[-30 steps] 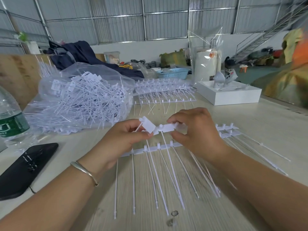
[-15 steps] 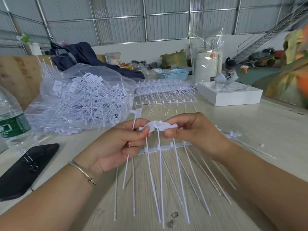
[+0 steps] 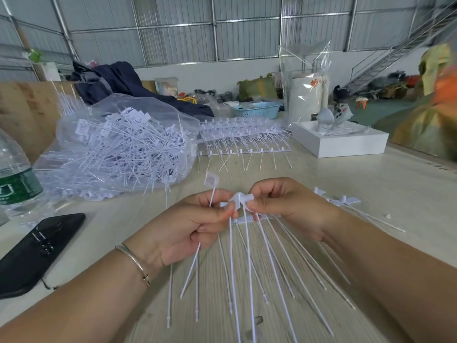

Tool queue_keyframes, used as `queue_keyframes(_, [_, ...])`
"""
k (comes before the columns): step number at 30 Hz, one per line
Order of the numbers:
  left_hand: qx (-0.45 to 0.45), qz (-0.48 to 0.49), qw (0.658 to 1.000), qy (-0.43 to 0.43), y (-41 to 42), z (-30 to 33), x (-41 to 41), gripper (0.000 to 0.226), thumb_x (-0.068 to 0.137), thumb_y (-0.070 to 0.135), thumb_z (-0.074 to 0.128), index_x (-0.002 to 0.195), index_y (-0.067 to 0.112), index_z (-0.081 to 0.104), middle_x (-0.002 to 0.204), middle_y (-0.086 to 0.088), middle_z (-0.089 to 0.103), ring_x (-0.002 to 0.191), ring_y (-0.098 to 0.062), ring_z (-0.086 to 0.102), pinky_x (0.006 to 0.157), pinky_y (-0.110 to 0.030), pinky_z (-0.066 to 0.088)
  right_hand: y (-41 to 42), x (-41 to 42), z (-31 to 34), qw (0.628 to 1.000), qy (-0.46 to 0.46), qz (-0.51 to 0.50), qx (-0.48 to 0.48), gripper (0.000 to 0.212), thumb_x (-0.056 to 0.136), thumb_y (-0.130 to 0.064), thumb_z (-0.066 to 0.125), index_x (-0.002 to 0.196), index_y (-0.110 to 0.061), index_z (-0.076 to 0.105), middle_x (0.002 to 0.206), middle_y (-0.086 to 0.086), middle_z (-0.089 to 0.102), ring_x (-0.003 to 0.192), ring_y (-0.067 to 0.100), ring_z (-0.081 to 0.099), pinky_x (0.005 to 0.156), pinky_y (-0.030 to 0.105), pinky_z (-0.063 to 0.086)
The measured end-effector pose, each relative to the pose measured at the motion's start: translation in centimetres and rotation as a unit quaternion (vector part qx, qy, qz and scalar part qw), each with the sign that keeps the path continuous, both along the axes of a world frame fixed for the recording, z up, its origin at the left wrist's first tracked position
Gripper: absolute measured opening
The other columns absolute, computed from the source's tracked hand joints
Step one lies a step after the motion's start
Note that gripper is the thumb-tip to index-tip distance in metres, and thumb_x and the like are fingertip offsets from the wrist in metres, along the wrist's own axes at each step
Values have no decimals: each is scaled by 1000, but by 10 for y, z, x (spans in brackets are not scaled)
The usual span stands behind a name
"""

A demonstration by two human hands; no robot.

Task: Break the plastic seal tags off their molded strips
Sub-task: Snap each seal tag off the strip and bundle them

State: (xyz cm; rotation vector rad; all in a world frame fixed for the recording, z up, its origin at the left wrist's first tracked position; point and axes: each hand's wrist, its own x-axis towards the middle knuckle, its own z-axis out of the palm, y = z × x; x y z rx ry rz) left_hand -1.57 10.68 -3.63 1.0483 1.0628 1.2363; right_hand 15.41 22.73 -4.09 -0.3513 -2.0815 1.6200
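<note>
Left hand [image 3: 188, 229], right hand [image 3: 284, 206] pinch strip [image 3: 243, 220]; loose tag [image 3: 211, 180] in left.

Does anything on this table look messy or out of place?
Mostly the clear bag: loose seal tags spill from its open side onto the table. Otherwise nothing looks damaged; both hands work a strip normally.

Bright, even daylight; soft faint shadows on table [image 3: 371, 184]; wide-angle bending at edges; right edge blurred.

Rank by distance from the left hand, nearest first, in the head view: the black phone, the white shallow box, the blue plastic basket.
From the left hand:
1. Black phone, table's left edge.
2. White shallow box, right, farther back.
3. Blue plastic basket, far end.
</note>
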Motion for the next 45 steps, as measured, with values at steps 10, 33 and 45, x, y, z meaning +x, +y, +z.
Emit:
queue_keyframes(10, [-5,43,999,-2,3,4,4,6,74,14,66,77,14,71,58,9,53,36,2,23,35,-13,10,-5,-4,1,996,33,-67,39,38,65,-36,76,80,-2,69,73,17,61,68,17,51,70,26,43])
queue_keyframes(33, [-30,107,993,25,5,8,-28,37,66,8,73,64,22,39,53,7,24,39,-5,20,33,-15,21,19,13,10,980,76,-168,69,22,71,-19,80,82,-1,73,78,17,62,73,15,54,71,19,41])
queue_keyframes(45, [-66,114,991,-10,7,2,-13,34,84,49,59,82,19,43,61,5,29,43,-3,21,31,-12,15,11,3,4,968,69,-174,167,13,85,-1,68,86,-14,71,81,18,60,72,17,50,70,28,40])
